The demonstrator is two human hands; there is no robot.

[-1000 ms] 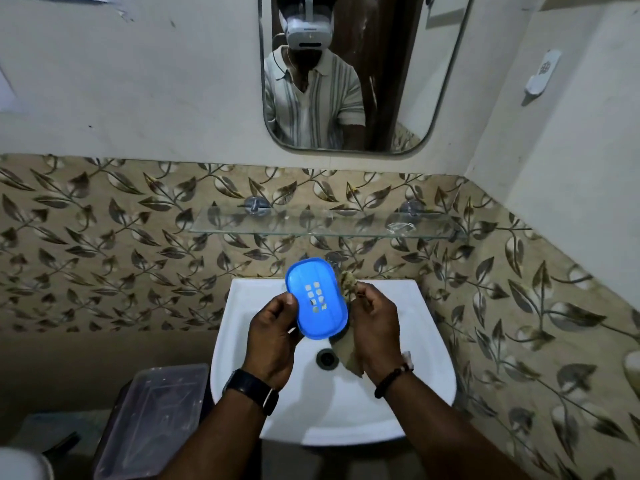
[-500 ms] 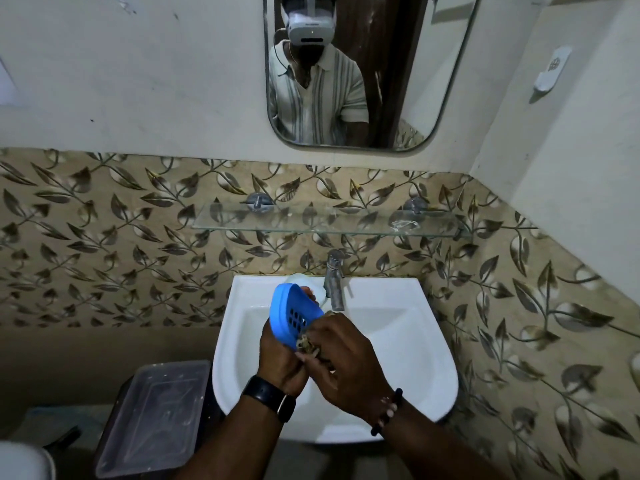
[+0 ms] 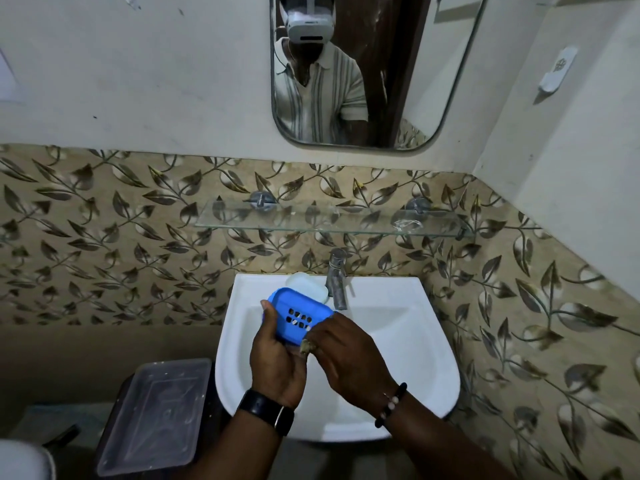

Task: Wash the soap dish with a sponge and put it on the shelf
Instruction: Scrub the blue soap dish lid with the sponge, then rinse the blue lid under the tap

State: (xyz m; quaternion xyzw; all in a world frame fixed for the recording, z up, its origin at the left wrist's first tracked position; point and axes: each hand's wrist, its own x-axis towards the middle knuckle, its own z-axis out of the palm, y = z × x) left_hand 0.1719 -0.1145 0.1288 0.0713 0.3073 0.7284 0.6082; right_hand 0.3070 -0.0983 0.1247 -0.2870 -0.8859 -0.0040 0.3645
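1. Soap dish (image 3: pixel 301 315), tilted over the sink (image 3: pixel 398 341): light, stiff plastic, I judge, likely slippery wet.
2. My left hand (image 3: pixel 277 358) grips its side; my right hand (image 3: pixel 346 355) pinches the sponge (image 3: pixel 309 346) at its lower edge.
3. Rims seem the safest hold.

Blue soap dish (image 3: pixel 300 315), white sink (image 3: pixel 408 341), beige tiles (image 3: pixel 121 254) patterned with brown leaves

The tap (image 3: pixel 336 282) rises between the sink (image 3: pixel 420 344) and the glass shelf (image 3: pixel 329 226).
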